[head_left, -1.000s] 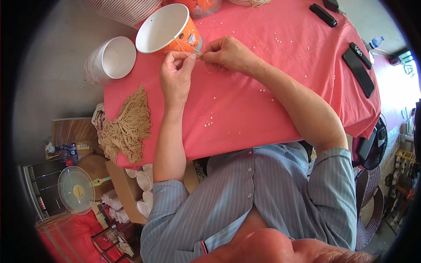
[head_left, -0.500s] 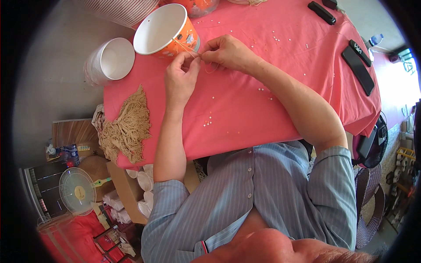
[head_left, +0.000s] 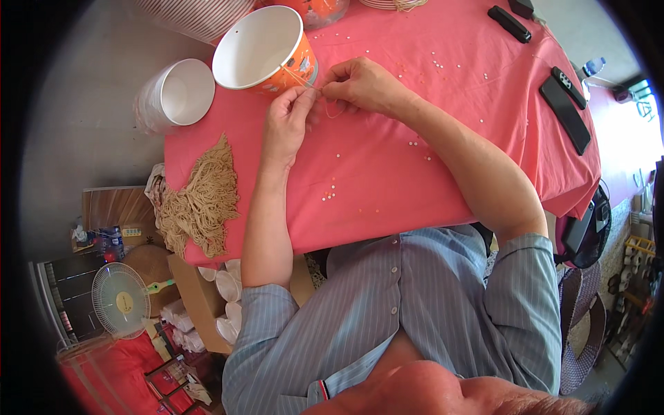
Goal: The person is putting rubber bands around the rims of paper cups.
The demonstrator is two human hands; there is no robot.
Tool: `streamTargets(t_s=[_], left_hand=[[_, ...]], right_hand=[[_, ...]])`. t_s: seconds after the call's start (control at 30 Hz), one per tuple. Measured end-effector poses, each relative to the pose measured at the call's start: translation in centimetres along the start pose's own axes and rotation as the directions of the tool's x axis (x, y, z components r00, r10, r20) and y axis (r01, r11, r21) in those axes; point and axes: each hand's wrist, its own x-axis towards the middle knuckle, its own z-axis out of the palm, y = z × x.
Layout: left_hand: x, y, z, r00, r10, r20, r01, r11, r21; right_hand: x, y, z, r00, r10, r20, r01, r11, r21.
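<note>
An orange printed paper bucket (head_left: pixel 299 63) with a white inside lies tilted at the far side of the pink-covered table, its mouth toward the left. A thin cord (head_left: pixel 294 76) runs from a spot by its rim down to my fingers. My left hand (head_left: pixel 285 128) pinches the cord just below the bucket, thumb against forefinger. Close beside it, my right hand (head_left: pixel 366 86) is also closed in a pinch on the cord, and a small loop hangs beneath the fingertips. The exact crossing of the cord between the fingertips is too small to make out.
A bundle of beige cords (head_left: pixel 204 197) lies at the table's left edge. White nested tubs (head_left: pixel 187 93) stand behind it, near tall stacked buckets (head_left: pixel 197 17). Small paper dots (head_left: pixel 328 197) are scattered about. At right are a black phone (head_left: pixel 566 114) and a black stapler (head_left: pixel 510 24).
My left hand has turned slightly, its thumb and forefinger now drawn closer together on the cord. My right hand stays nearly in place. The bucket has barely shifted in view.
</note>
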Motion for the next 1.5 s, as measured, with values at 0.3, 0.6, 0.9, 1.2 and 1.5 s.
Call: streamTargets(t_s=[0.3,0.6,0.9,1.2,1.5], left_hand=[[-0.3,0.8,-1.2,0.985,-0.075,0.158,0.124,0.937,-0.327],[-0.2,0.7,-1.1,0.998,0.059,0.025,-0.047,0.933,-0.356],[-0.3,0.9,-0.7,0.989,0.120,-0.082,-0.144,0.887,-0.438],[-0.3,1.1,-1.6,0.982,0.142,-0.127,-0.178,0.919,-0.352],[-0.8,2.6,-2.3,0.821,0.370,-0.436,-0.384,0.921,0.058]], right_hand=[[0.2,0.4,0.4,0.999,-0.022,-0.025,0.022,1.000,-0.013],[-0.2,-0.1,0.6,0.998,-0.044,-0.044,0.043,0.999,-0.024],[0.3,-0.3,0.3,0.997,-0.077,0.003,0.077,0.997,0.009],[-0.6,-1.1,0.6,0.993,-0.036,0.109,-0.008,0.924,0.383],[-2.7,-5.5,-1.3,0.990,-0.026,0.136,0.049,0.984,-0.169]])
